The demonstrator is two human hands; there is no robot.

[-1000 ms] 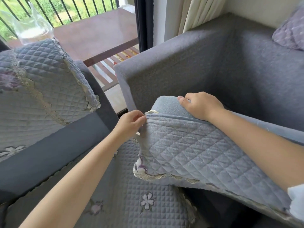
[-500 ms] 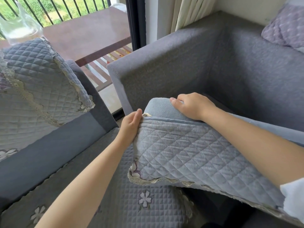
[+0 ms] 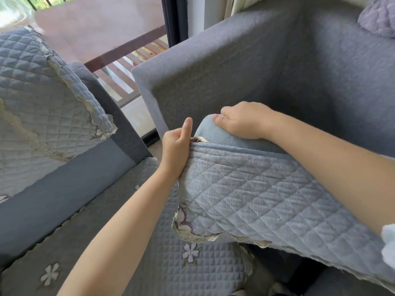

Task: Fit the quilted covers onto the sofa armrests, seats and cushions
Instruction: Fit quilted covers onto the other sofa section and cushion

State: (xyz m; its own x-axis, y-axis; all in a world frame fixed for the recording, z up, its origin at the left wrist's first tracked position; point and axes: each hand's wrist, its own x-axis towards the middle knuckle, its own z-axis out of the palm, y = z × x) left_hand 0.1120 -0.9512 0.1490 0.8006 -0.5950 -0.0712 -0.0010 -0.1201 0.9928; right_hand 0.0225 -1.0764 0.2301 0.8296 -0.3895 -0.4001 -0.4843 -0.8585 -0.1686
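We see a blue-grey cushion (image 3: 215, 133) held up in front of a bare grey sofa corner, partly wrapped in a quilted cover (image 3: 256, 195) whose bound upper edge runs across the cushion just below its exposed rounded end. The left hand (image 3: 176, 146) grips the cover at its near corner, fingers curled around the fabric edge and thumb sticking straight up beside the cushion's end. The right hand (image 3: 245, 120) sits on top of the cushion's bare end with its fingers curled down over it, gripping the cushion. The cover hangs down toward us, its lower edge trimmed in pale lace (image 3: 213, 237) with a purple embroidered flower at the left corner.

Below the cushion lies a seat cover (image 3: 171, 263) of smaller quilted squares with white flowers stitched on it, spread flat over the seat. To the left, another quilted cover (image 3: 42, 92) with lace edging is draped over the armrest (image 3: 64, 189) of a second sofa piece, its dark grey side showing beneath. The sofa arm (image 3: 213, 60) behind the hands is uncovered, and a purple pillow (image 3: 378, 20) rests in the far right corner. Through the glass we see a brown bench (image 3: 96, 33) on the balcony.
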